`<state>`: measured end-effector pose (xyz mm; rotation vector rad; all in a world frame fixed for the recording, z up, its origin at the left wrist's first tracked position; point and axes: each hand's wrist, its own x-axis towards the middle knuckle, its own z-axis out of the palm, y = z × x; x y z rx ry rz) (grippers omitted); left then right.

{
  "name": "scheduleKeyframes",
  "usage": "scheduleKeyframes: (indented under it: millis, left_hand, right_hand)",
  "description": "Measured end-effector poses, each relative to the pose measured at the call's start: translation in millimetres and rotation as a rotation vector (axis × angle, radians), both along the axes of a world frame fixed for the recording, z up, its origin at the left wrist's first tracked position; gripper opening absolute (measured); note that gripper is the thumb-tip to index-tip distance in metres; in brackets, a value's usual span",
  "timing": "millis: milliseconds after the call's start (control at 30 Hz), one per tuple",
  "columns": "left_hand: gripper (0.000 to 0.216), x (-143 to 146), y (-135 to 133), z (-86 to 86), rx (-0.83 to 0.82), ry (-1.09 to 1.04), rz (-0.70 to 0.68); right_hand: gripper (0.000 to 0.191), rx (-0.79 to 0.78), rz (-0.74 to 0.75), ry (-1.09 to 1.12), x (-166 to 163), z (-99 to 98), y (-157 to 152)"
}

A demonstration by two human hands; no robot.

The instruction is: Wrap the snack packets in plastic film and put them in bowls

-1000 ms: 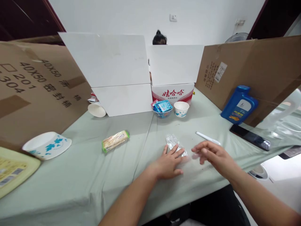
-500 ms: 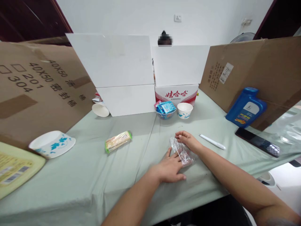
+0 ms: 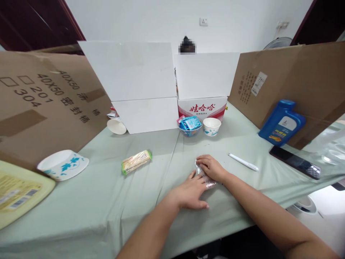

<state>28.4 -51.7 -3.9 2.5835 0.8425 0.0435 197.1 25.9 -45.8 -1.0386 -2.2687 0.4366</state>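
A small clear plastic wrapper (image 3: 205,178) lies on the pale green tablecloth (image 3: 107,187) near the front edge. My left hand (image 3: 190,192) rests flat beside it, fingers stretched out, with the fingertips touching its lower left side. My right hand (image 3: 211,167) lies on top of the wrapper with fingers curled, pressing or pinching it. Most of the wrapper is hidden under that hand.
A wrapped snack bar (image 3: 136,161) lies to the left, a white pen (image 3: 242,162) and a dark phone (image 3: 295,162) to the right. A blue bottle (image 3: 281,122), two small bowls (image 3: 201,126), a tipped paper cup (image 3: 116,126), a patterned bowl (image 3: 61,164) and cardboard walls (image 3: 291,79) surround the table. A person's head shows behind the white boards.
My right hand came from the right and settled on the wrapper, then drew it a little toward me. My left hand stayed flat beside it.
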Motion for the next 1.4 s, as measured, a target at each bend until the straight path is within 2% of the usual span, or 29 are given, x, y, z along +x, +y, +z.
scheduleKeyframes:
  millis: [133, 200, 233, 300, 400, 500, 567, 633, 700, 733, 833, 900, 933, 1000, 1067, 1133, 1200, 1267, 1400]
  left_hand:
    - [0.079, -2.2, 3.8, -1.3, -0.01, -0.013, -0.026]
    - [0.075, -3.5, 4.8, 1.0, -0.018, -0.031, -0.03]
    - [0.071, -4.5, 5.1, 3.3, -0.02, -0.052, -0.026]
    - [0.062, -7.0, 5.7, 9.8, -0.014, -0.118, -0.005]
    - [0.046, -11.4, 6.8, 20.5, 0.022, -0.276, 0.037]
    - [0.043, -13.8, 8.1, 25.3, 0.038, -0.473, 0.057]
    - [0.04, -12.9, 9.1, 23.4, 0.029, -0.584, 0.126]
    - [0.029, -10.2, 10.7, 18.7, 0.004, -0.681, 0.281]
    - [0.026, -6.5, 12.7, 13.4, -0.113, -0.801, 0.474]
    - [0.029, -4.8, 13.7, 11.3, -0.232, -0.857, 0.552]
    - [0.038, -2.3, 15.2, 9.4, -0.687, -0.915, 0.621]
    - [0.049, -3.5, 15.1, 11.3, -0.891, -0.874, 0.588]
    - [0.061, -4.6, 15.1, 12.6, -0.933, -0.876, 0.589]
    - [0.091, -6.8, 15.4, 14.5, -0.942, -0.945, 0.644]
    - [0.104, -6.9, 16.2, 14.2, -0.916, -1.035, 0.726]
    - [0.092, -4.5, 17.6, 11.1, -0.936, -1.048, 0.746]
    - [0.066, -1.5, 20.3, 6.1, -0.949, -1.03, 0.743]
    - [0.047, -1.2, 24.9, 1.1, -0.905, -1.106, 0.81]
    - [0.048, -10.4, 35.0, -1.9, -0.809, -1.335, 0.981]
  right_hand:
    - [0.038, 0.029, -0.269, -0.114, 2.8, 1.3, -1.3]
    - [0.023, -0.022, -0.268, -0.056, 5.2, 1.5, -1.3]
    - [0.016, -0.052, -0.235, 0.024, 6.6, 1.7, -1.4]
    - [0.013, -0.126, -0.176, 0.253, 9.6, 2.6, -2.6]
    - [0.024, -0.239, -0.192, 0.586, 12.5, 7.6, -6.2]
    - [0.034, -0.27, -0.257, 0.782, 12.7, 16.0, -9.5]
    - [0.036, -0.288, -0.287, 0.863, 12.5, 20.7, -10.2]
    - [0.036, -0.302, -0.311, 0.911, 13.1, 23.2, -9.8]
    - [0.035, -0.306, -0.33, 0.939, 14.6, 24.0, -8.8]
    - [0.035, -0.312, -0.333, 0.951, 15.5, 24.0, -8.3]
    - [0.037, -0.355, -0.334, 0.986, 18.3, 24.9, -7.4]
    - [0.039, -0.377, -0.341, 1.004, 19.4, 26.3, -7.2]
    - [0.039, -0.381, -0.347, 1.008, 19.5, 27.0, -7.2]
    - [0.04, -0.397, -0.344, 1.002, 18.6, 27.3, -7.9]
    - [0.041, -0.443, -0.288, 0.952, 16.1, 25.6, -9.4]
    - [0.042, -0.493, -0.182, 0.854, 13.2, 22.4, -11.8]
    - [0.043, -0.45, -0.096, 0.756, 11.8, 19.9, -14.9]
    - [0.048, -0.299, -0.046, 0.681, 13.1, 20.0, -18.5]
    - [0.08, 0.033, 0.081, 0.419, 16.7, 25.5, -27.5]
